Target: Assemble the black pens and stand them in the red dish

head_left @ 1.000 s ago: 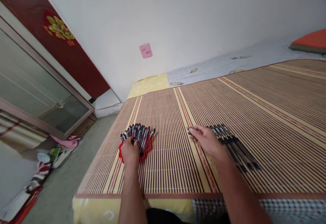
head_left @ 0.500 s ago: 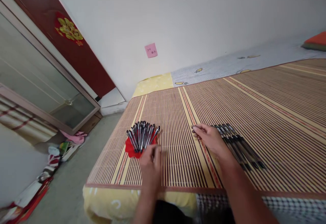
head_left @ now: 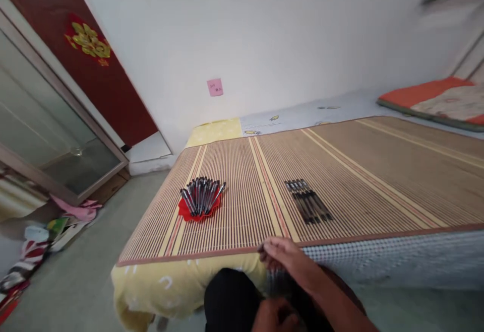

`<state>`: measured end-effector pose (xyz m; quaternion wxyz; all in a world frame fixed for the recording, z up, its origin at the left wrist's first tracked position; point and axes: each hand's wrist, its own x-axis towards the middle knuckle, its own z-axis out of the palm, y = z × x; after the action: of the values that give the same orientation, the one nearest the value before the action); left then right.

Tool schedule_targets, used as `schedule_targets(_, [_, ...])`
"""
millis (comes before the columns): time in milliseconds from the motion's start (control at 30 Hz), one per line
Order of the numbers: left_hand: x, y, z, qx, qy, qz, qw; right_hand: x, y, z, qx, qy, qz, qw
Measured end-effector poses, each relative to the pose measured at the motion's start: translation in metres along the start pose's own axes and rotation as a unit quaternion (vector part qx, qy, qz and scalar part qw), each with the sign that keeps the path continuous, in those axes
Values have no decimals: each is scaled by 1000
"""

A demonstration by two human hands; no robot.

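Note:
My right hand (head_left: 283, 255) hangs over the near edge of the bed, its fingers curled together. A small dark spot shows at its fingertips, but I cannot make out what it is. Below it, at the bottom of the picture, my left hand (head_left: 275, 316) is partly cut off and closed; anything inside it is hidden. On the striped mat, a red scalloped dish (head_left: 185, 214) holds a heap of black-capped pens (head_left: 202, 196). To its right lies a side-by-side row of several dark pens (head_left: 308, 202). Neither hand touches the dish or the row.
The bamboo-look mat (head_left: 234, 186) covers the bed, with a yellow sheet (head_left: 170, 286) hanging at the near left. An orange folded bedding piece (head_left: 416, 94) lies at the far right. A pink note (head_left: 215, 87) is on the wall. Assorted clutter (head_left: 34, 251) lines the floor at left.
Both hands have drawn back toward my body, the left from beside the red dish, the right from beside the row of pens. The view has shifted rightward.

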<state>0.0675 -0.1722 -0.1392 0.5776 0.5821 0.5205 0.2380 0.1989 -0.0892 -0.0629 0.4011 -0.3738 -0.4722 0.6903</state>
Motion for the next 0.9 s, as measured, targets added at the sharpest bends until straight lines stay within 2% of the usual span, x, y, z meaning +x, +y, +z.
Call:
schedule_targets(67, [10, -1, 3, -39, 60, 1, 997, -21, 32, 12, 23, 40, 3, 999])
schedule_targets(133, [18, -4, 7, -104, 95, -7, 990, -36, 62, 21, 41, 115, 1, 993])
schedule_targets(200, [21, -7, 12, -147, 83, -23, 985, -45, 84, 28, 23, 172, -13, 985])
schedule_targets(267, [20, -11, 17, -156, 55, -16, 986, -48, 95, 31, -3, 207, -11, 978])
schedule_targets(400, [15, -17, 23, -142, 40, 6, 989, -47, 95, 31, -45, 199, 19, 979])
schedule_targets(500, [15, -22, 24, -116, 43, -16, 992, -46, 95, 28, -96, 189, -3, 977])
schedule_targets(667, [19, -27, 25, -92, 20, -17, 995, -48, 97, 20, -199, 179, -28, 963])
schedule_targets(733, [21, -23, 28, -83, 20, -3, 996, -51, 96, 17, -242, 185, -33, 952])
schedule_targets(900, [28, -2, 37, -61, 40, 81, 994, -71, 98, 6, -352, 191, -8, 916])
